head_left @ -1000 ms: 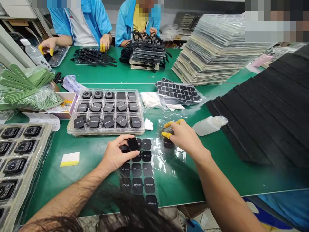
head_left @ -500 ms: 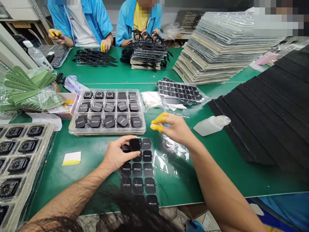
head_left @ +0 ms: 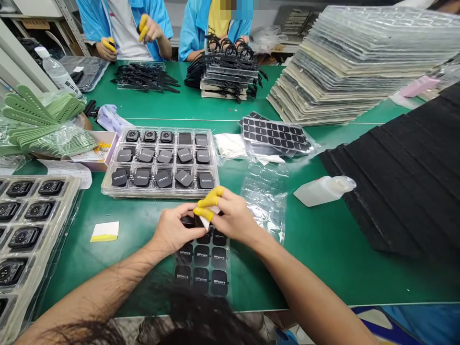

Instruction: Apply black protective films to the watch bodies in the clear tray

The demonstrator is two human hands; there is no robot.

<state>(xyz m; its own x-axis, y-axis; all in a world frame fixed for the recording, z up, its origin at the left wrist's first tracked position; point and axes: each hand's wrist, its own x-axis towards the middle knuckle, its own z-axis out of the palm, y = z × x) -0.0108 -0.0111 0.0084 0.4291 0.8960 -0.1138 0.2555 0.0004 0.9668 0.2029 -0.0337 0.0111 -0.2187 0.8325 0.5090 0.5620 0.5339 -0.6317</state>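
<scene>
My left hand (head_left: 172, 230) is closed round a small black square watch body (head_left: 189, 221), held just above a clear sheet of black square stickers (head_left: 203, 256) near the table's front edge. My right hand (head_left: 230, 218), with yellow finger cots on thumb and forefinger, pinches a small white piece against the watch body. Behind the hands stands a clear tray (head_left: 108, 184) with rows of black watch bodies, most covered by black stickers.
A white squeeze bottle (head_left: 323, 189) lies to the right beside a stack of black foam sheets (head_left: 406, 163). Empty clear film (head_left: 266, 196) lies right of my hands. Another tray of watch bodies (head_left: 68, 191) sits at the left. Two people in blue work across the green table (head_left: 143, 215).
My right hand left the clear film on the right, rose, then came left and down onto the watch body in my left hand. The left hand stayed put.
</scene>
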